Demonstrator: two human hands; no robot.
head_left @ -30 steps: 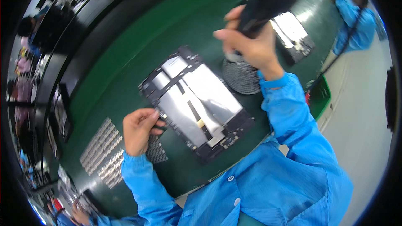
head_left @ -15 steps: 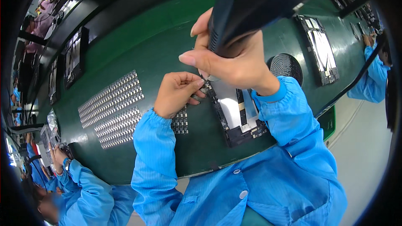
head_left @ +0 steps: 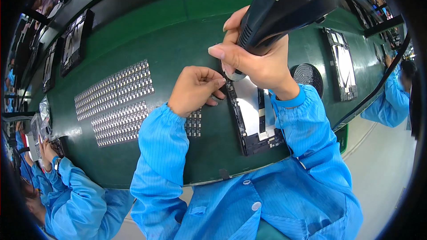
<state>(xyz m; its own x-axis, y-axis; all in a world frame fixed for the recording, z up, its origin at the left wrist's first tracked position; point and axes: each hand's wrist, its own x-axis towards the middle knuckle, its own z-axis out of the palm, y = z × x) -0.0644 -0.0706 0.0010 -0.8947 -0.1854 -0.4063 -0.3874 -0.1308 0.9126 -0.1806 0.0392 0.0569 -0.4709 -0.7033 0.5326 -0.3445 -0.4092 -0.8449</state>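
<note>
The handheld tool (head_left: pixel 289 11) looks like hard black plastic, smooth and softly glossy, with fine ridges moulded near its lower end and a duller pale patch on its body. On the flat device (head_left: pixel 250 118), bright silver metallic-looking panels sit within a black, mostly matt frame. The green desk (head_left: pixel 213 162) is smooth, with a slight sheen. The rows of small boards (head_left: pixel 116 88) carry shiny metallic patches. The round black dish (head_left: pixel 307 78) has a rough, gridded face. The blue sleeve (head_left: pixel 162 140) is creased, finely striped cloth.
</note>
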